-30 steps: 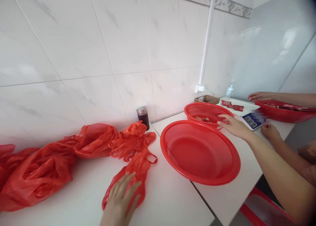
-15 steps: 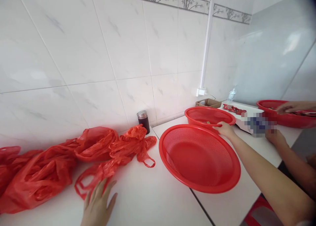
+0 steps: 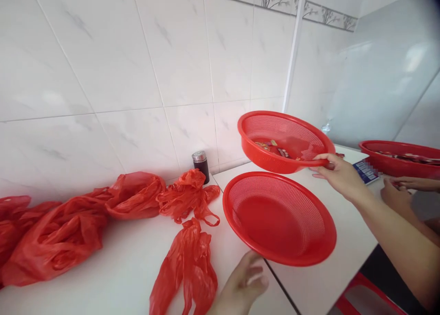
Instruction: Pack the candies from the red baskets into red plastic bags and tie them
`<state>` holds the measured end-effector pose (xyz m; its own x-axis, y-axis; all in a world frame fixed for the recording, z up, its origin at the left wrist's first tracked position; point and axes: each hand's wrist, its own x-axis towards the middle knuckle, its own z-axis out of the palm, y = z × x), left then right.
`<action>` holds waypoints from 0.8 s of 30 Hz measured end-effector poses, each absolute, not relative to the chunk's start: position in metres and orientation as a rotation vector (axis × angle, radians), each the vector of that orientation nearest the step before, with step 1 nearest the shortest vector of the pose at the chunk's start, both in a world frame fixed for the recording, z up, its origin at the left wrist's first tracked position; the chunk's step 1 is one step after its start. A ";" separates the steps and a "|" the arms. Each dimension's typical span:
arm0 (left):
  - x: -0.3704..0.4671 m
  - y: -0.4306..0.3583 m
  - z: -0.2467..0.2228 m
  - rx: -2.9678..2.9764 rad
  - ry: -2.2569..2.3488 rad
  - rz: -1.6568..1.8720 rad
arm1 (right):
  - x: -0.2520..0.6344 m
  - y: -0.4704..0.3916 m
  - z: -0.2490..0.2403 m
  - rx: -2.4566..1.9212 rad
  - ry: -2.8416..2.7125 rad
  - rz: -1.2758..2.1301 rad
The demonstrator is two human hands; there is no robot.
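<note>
My right hand grips the near right rim of a red perforated plastic basket, thumb on top. This basket hangs tilted above the table, with several small colourful packets inside. Below it, a second red basket rests on the table, its inside bare. My left hand is close to that basket's front rim, fingers loosely bent and apart; whether the fingertip touches the rim I cannot tell. Just left of this hand lies a crumpled red plastic bag.
More red plastic bags lie heaped along the tiled wall. A dark flask with a silver lid stands behind them. At the right, another person's hands are beside a scale and a full red basket. A seam divides the white tables.
My right hand has raised the rear basket off the table, up and toward me. A red bag has come away from the heap to the right, and my left hand has moved right to the front basket.
</note>
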<state>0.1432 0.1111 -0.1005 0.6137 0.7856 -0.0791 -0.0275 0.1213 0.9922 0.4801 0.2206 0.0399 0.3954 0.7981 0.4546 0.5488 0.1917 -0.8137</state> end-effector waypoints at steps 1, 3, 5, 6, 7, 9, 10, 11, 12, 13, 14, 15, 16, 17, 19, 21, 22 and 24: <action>0.154 0.117 -0.095 1.334 0.734 0.714 | 0.475 0.210 0.043 -1.404 -1.282 0.361; 0.170 0.130 -0.086 1.361 0.821 0.716 | 0.463 0.188 0.048 -1.354 -1.327 0.511; 0.178 0.139 -0.080 1.426 0.908 0.649 | 0.447 0.167 0.051 -1.372 -1.383 0.582; 0.177 0.140 -0.079 1.505 0.943 0.635 | 0.437 0.158 0.051 -1.365 -1.417 0.627; 0.174 0.139 -0.078 1.622 0.977 0.648 | 0.426 0.149 0.049 -1.345 -1.448 0.682; 0.156 0.129 -0.081 1.930 1.106 0.723 | 0.404 0.134 0.042 -1.285 -1.493 0.801; 0.143 0.121 -0.085 2.085 1.213 0.753 | 0.393 0.127 0.035 -1.257 -1.509 0.859; 0.128 0.111 -0.091 2.217 1.347 0.760 | 0.384 0.121 0.028 -1.239 -1.523 0.913; 0.111 0.101 -0.099 2.300 1.504 0.736 | 0.376 0.116 0.019 -1.228 -1.534 0.956; 0.094 0.090 -0.109 2.326 1.654 0.658 | 0.370 0.113 0.010 -1.224 -1.544 0.987; 0.077 0.079 -0.121 2.319 1.784 0.577 | 0.366 0.110 0.002 -1.228 -1.552 1.002; 0.062 0.069 -0.132 2.296 1.917 0.546 | 0.364 0.108 -0.006 -1.237 -1.561 0.999; 0.049 0.059 -0.144 2.254 2.047 0.569 | 0.363 0.108 -0.013 -1.253 -1.573 0.974; 0.038 0.049 -0.153 2.215 2.126 0.612 | 0.364 0.109 -0.019 -1.274 -1.585 0.934; 0.022 0.031 -0.166 2.128 2.228 0.754 | 0.365 0.112 -0.028 -1.326 -1.611 0.833; 0.011 0.017 -0.169 2.038 2.269 0.890 | 0.364 0.115 -0.036 -1.403 -1.622 0.732; 0.005 0.010 -0.168 1.994 2.296 0.934 | 0.364 0.115 -0.040 -1.450 -1.621 0.691; -0.006 -0.001 -0.164 1.937 2.362 0.962 | 0.362 0.114 -0.051 -1.544 -1.618 0.635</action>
<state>-0.0060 -0.0011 -0.1640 -0.2672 0.8728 0.4085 0.9098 0.0887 0.4055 0.3618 0.1143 -0.0512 0.0586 0.9777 0.2016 0.5793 0.1312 -0.8045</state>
